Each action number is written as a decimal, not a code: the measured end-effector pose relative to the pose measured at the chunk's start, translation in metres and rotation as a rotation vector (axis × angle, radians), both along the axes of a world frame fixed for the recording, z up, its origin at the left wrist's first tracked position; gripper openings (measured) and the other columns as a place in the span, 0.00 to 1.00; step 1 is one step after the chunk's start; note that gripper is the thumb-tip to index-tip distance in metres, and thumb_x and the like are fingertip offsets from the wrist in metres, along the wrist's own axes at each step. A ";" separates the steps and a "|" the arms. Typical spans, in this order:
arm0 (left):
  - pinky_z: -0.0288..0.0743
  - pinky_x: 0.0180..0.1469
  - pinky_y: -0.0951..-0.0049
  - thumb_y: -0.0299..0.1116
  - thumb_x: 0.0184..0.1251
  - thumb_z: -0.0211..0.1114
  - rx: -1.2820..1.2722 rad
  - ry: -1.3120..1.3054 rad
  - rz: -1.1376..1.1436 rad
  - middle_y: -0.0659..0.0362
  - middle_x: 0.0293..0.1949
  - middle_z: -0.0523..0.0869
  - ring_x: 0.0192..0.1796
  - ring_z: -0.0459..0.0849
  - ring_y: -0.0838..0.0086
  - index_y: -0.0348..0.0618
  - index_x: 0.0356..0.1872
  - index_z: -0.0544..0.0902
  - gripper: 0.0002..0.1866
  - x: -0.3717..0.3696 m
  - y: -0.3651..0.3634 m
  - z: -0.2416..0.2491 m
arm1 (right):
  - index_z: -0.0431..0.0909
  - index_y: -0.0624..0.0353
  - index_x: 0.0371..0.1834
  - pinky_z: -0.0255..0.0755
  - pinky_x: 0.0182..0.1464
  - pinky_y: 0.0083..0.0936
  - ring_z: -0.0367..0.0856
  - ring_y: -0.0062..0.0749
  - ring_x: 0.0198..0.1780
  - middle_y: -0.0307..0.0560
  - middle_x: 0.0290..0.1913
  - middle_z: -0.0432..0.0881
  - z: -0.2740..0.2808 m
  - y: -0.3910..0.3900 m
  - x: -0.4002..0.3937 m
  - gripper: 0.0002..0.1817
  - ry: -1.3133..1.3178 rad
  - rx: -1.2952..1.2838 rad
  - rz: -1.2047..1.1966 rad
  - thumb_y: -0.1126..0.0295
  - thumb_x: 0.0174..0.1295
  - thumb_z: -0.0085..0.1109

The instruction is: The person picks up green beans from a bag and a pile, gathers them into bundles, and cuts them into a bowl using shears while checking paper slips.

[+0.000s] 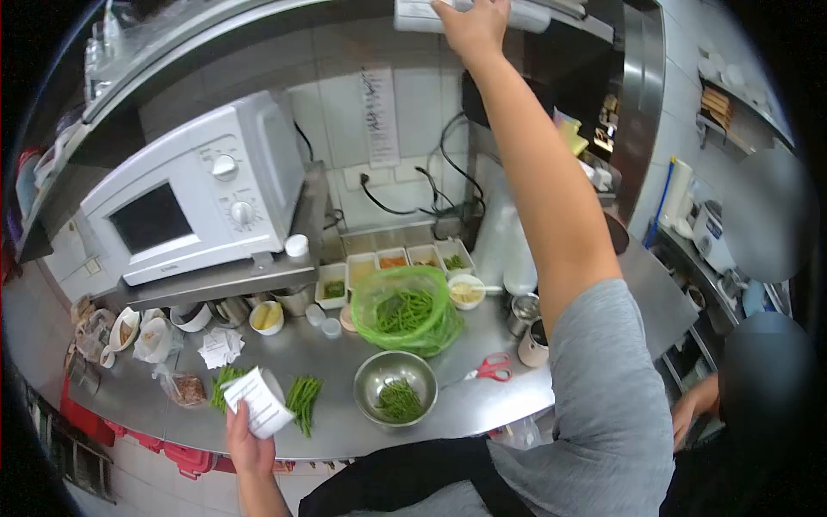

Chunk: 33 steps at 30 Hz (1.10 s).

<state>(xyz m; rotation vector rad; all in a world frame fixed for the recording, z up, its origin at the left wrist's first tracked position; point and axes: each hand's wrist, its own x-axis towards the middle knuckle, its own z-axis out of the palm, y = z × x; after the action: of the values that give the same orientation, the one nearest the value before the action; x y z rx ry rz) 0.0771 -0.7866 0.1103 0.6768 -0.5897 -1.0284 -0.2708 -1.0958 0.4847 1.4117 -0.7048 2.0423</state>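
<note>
My left hand (pixel 249 438) holds a white container with a printed label (pixel 258 402) above the steel counter, its fingers closed on the lower edge. Beneath and beside it lie two bunches of green beans (pixel 303 398). My right hand (pixel 475 26) reaches up to the shelf at the top and touches a white labelled package (pixel 419 15); whether the fingers grip it is unclear. At the middle of the counter, a steel bowl (pixel 395 389) holds cut green pieces. Behind it sits a green plastic bag (pixel 407 310) with more beans. Red-handled scissors (pixel 494 367) lie right of the bowl.
A white microwave (pixel 198 185) stands on a raised shelf at the left. Small ingredient trays (pixel 393 260) line the back wall. Bowls and a bag of brown food (pixel 185 388) are on the left. Another person's hand (pixel 696 405) shows at the right.
</note>
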 end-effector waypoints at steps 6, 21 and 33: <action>0.69 0.58 0.63 0.33 0.70 0.49 -0.035 -0.112 -0.264 0.54 0.55 0.74 0.58 0.74 0.66 0.38 0.61 0.63 0.20 -0.078 -0.063 0.030 | 0.63 0.52 0.60 0.74 0.35 0.21 0.78 0.26 0.34 0.44 0.38 0.79 -0.161 0.120 -0.022 0.23 0.476 0.910 0.897 0.59 0.63 0.51; 0.70 0.52 0.73 0.31 0.66 0.56 -0.034 -0.626 -1.253 0.60 0.46 0.80 0.46 0.78 0.79 0.39 0.53 0.72 0.16 -0.240 -0.086 0.010 | 0.68 0.53 0.59 0.70 0.53 0.28 0.77 0.30 0.50 0.50 0.49 0.78 -0.350 0.253 -0.082 0.23 -0.605 1.023 1.167 0.70 0.58 0.58; 0.71 0.56 0.64 0.28 0.69 0.51 0.092 -0.362 -0.674 0.50 0.53 0.76 0.53 0.77 0.67 0.34 0.56 0.66 0.17 -0.050 -0.101 -0.014 | 0.76 0.60 0.48 0.68 0.37 0.19 0.75 0.21 0.37 0.39 0.40 0.76 -0.215 0.510 -0.123 0.16 -0.306 0.376 -0.691 0.72 0.56 0.56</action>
<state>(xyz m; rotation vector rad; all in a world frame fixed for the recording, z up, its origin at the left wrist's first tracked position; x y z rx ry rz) 0.0271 -0.8881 0.0964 0.7713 -1.1384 -1.5775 -0.3941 -0.5853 0.2699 0.8432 -1.5265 1.6174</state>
